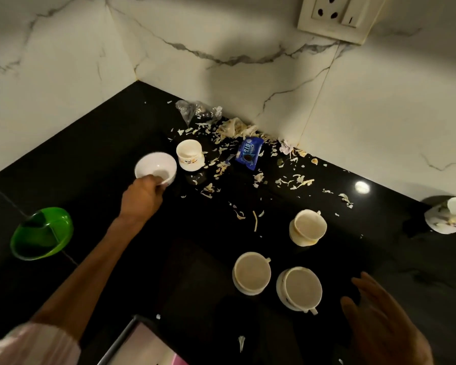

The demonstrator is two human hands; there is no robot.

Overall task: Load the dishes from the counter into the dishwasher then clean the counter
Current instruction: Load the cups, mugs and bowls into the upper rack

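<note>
Across the corner, glossy black stone desk point(95, 159), backed by white marble-veined wall tiles point(248, 43) with a cream socket plate point(337, 14) at top right. At far left on the desk, round green plastic bowl point(41, 233), tilted, well apart from the rest. At the right edge, white floral plate point(442, 219) with a white cup lying on it, partly cut off. Near the front, three stained cream ceramic cups on saucers: one point(308, 227) behind, two point(252, 272) point(299, 288) side by side just in front of it. Toward the corner, small white round bowl point(156, 167), touching or just beside a white printed mug point(190, 155). Left hand point(142, 196) stretched forward from a pale pink sleeve point(32, 346), grip curled round the near rim of the small white bowl, thumb inside. Right hand point(379, 317) low at the right, fingers spread and relaxed, grip holding nothing, just beside the nearest cup. Against the wall, crumpled clear plastic bag point(198, 110), blue biscuit wrapper point(249, 152), small crumpled white paper point(284, 147). Scattered from the corner toward the cups, pale vegetable shreds point(221, 167). At the bottom edge, part of a grey-rimmed object with pink, unclear.
</note>
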